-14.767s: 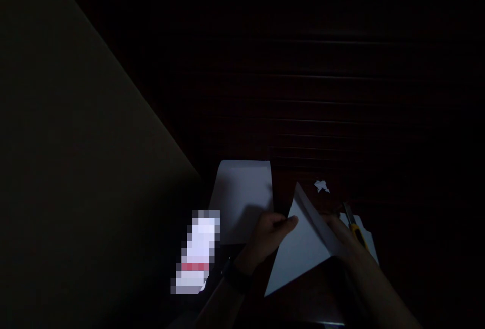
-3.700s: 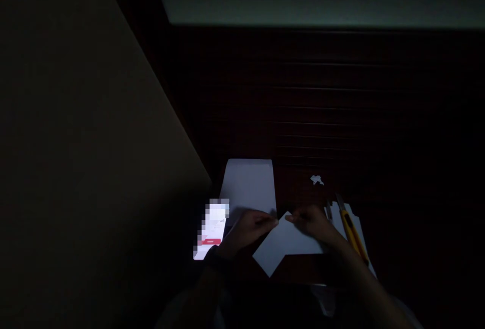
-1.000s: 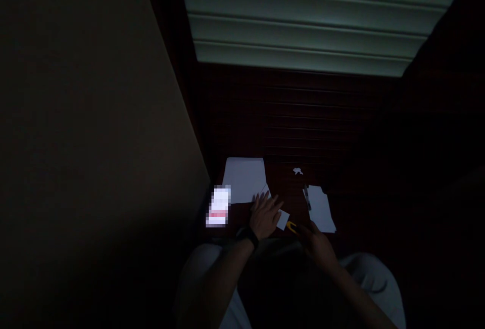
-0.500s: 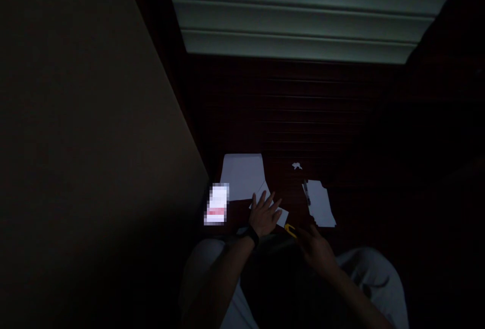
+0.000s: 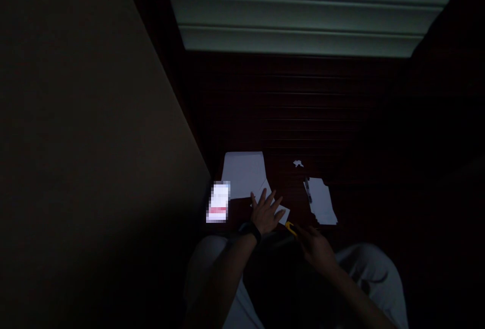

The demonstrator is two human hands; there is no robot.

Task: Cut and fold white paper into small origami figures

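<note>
My left hand [image 5: 265, 215] lies flat with its fingers spread, pressing on a small sheet of white paper [image 5: 283, 214]. That paper's right corner sticks out past my fingertips, and the hand hides much of the rest. My right hand [image 5: 316, 249] is closed around a yellow utility knife [image 5: 291, 228]. The knife's front end is at the paper's lower right corner; in this dim light I cannot make out a blade. A larger white sheet [image 5: 244, 175] lies just beyond my left hand.
A blurred, lit phone [image 5: 219, 202] lies at the left of the dark table. To the right are cut white papers [image 5: 322, 201] with a dark, slim object [image 5: 308, 191] along their left edge. A scrap of paper [image 5: 298, 163] lies farther back. A wall [image 5: 151, 142] bounds the left side.
The utility knife has turned slightly in my right hand, showing more of its yellow side. My left hand stays on the paper. The whole view has shifted a little.
</note>
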